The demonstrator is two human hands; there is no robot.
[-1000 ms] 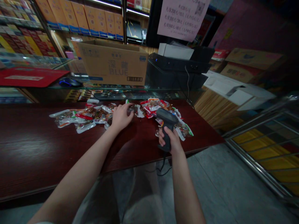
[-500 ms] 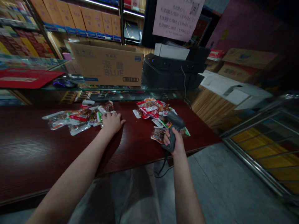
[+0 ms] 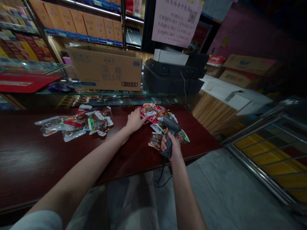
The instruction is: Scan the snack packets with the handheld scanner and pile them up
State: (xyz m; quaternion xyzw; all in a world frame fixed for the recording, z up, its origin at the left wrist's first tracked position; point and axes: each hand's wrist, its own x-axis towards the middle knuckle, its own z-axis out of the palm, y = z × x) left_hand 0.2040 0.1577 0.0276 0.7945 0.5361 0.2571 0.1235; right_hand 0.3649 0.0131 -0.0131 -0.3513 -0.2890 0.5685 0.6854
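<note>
My left hand point(image 3: 135, 121) reaches to the left edge of the right pile of shiny snack packets point(image 3: 153, 111), fingers stretched and thumb apart. Its fingertips meet the packets' edge, and part of that edge is hidden beneath them. My right hand point(image 3: 173, 147) is wrapped round the grip of a dark barcode scanner point(image 3: 170, 125), whose head points up and left over this pile. A brown snack packet point(image 3: 155, 140) lies just left of the scanner grip. On the left of the dark red tabletop point(image 3: 79, 159), another pile of clear snack packets point(image 3: 79, 123) lies spread out.
A large cardboard box point(image 3: 107, 68) stands on the glass counter behind the table, beside a black printer-like machine point(image 3: 174, 75). The mouse point(image 3: 59, 87) lies left of the box. A metal rack point(image 3: 259, 172) stands at right. The scanner cable point(image 3: 163, 174) hangs off the front edge.
My left hand has moved right, from the left pile to the edge of the right pile. My right hand still holds the scanner over the right pile. The view has shifted slightly.
</note>
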